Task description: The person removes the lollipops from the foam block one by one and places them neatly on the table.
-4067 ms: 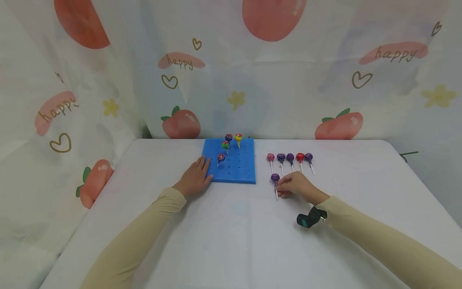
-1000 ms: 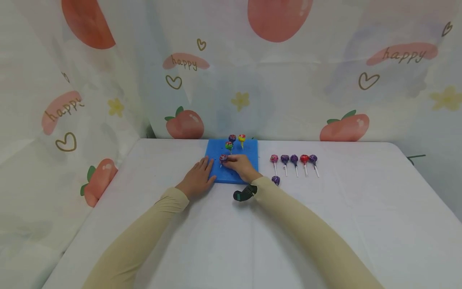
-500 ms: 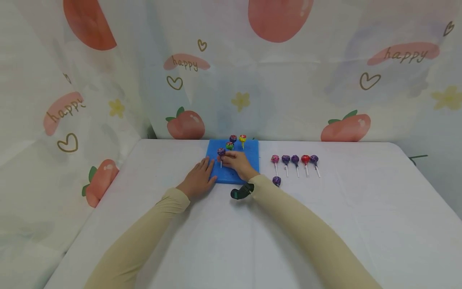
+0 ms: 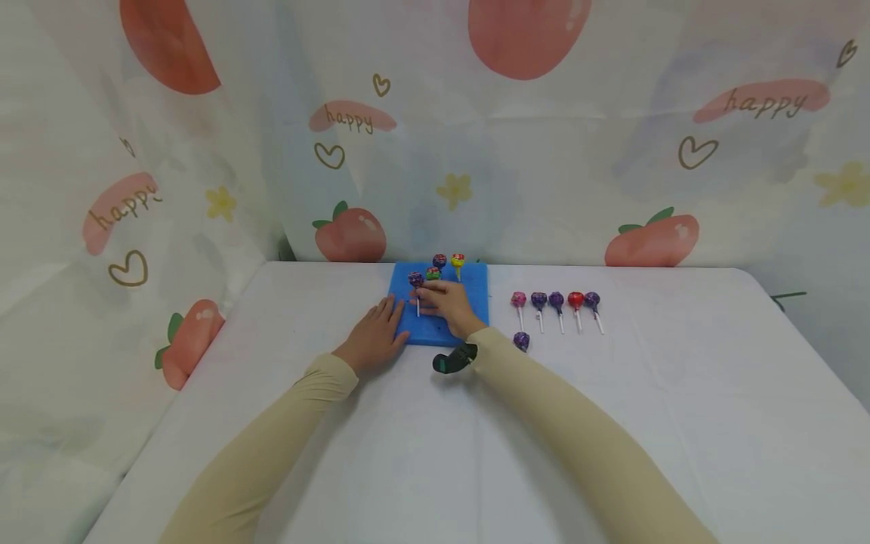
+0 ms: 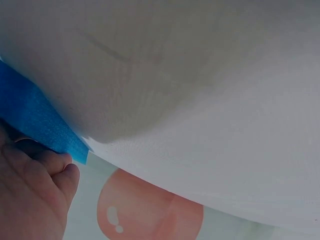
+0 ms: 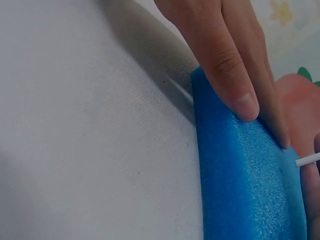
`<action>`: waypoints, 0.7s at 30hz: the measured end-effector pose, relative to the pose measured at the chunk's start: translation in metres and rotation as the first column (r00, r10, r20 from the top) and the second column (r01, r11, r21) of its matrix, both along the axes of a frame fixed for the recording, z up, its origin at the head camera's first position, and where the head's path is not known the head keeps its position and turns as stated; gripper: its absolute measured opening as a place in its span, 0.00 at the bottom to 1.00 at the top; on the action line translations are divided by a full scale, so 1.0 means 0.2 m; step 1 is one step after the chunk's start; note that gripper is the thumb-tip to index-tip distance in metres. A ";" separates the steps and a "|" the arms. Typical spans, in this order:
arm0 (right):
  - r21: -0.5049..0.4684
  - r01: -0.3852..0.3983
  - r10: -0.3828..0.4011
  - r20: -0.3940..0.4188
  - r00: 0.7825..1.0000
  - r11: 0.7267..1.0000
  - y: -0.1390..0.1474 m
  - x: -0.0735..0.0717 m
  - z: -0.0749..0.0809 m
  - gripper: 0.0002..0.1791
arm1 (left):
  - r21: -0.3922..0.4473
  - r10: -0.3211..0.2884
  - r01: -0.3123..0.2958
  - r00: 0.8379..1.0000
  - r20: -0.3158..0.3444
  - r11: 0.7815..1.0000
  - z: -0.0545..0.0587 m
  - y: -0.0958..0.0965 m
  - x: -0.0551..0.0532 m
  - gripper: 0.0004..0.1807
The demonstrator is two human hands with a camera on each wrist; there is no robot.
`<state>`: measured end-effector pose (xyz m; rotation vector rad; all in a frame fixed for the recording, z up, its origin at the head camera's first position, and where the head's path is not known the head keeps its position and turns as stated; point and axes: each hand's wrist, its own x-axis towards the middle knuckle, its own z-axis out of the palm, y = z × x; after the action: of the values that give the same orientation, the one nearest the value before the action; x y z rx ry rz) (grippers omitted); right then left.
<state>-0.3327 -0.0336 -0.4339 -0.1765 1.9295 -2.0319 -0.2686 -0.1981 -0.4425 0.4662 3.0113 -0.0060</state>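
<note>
My right hand (image 4: pixel 448 304) pinches a purple-wrapped lollipop (image 4: pixel 416 280) by its white stick, held upright over the blue foam board (image 4: pixel 475 317). In the right wrist view, the stick's end (image 6: pixel 307 160) shows clear of the foam beside the right fingers. My left hand (image 4: pixel 370 332) rests on the board's left edge with fingers extended; its thumb and fingers also press the foam in the right wrist view. Three lollipops stand in the board: a dark purple one (image 4: pixel 439 261), a yellow one (image 4: pixel 458 261) and a green one (image 4: pixel 433 273), partly hidden behind the right hand.
Right of the board lies a row of lollipops: pink (image 4: pixel 519 299), purple (image 4: pixel 539 299), another purple (image 4: pixel 556 299), red (image 4: pixel 576 299) and a last purple (image 4: pixel 592 299). One more purple lollipop (image 4: pixel 521 341) lies nearer, its stick hidden by my sleeve. A patterned cloth hangs behind.
My right hand left the nearer purple lollipop on the table and moved left to the board. It gripped the front lollipop there and lifted it out of the foam. The left hand stayed put.
</note>
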 end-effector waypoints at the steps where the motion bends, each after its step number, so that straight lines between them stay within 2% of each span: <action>1: 0.004 0.002 -0.002 -0.001 1.000 1.000 0.00 0.00 0.00 0.18 | -0.001 -0.001 0.001 1.000 -0.002 1.000 0.00 0.00 0.00 0.36; 9: 0.038 -0.024 0.025 -0.017 1.000 0.999 0.08 0.04 0.05 0.19 | -0.003 -0.011 0.011 1.000 0.000 1.000 0.02 0.00 0.01 0.36; 15: 0.044 -0.061 0.062 -0.026 0.998 0.997 0.17 0.09 0.12 0.21 | 0.000 0.003 -0.003 1.000 0.005 1.000 0.00 0.00 0.00 0.36; 21: 0.082 -0.045 0.049 -0.045 0.998 0.996 0.28 0.15 0.19 0.21 | 0.015 -0.001 0.001 1.000 0.000 1.000 -0.01 0.00 -0.01 0.37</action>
<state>-0.3026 0.0215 -0.3963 -0.2503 2.0128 -1.9325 -0.2706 -0.1988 -0.4455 0.4695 3.0136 0.0169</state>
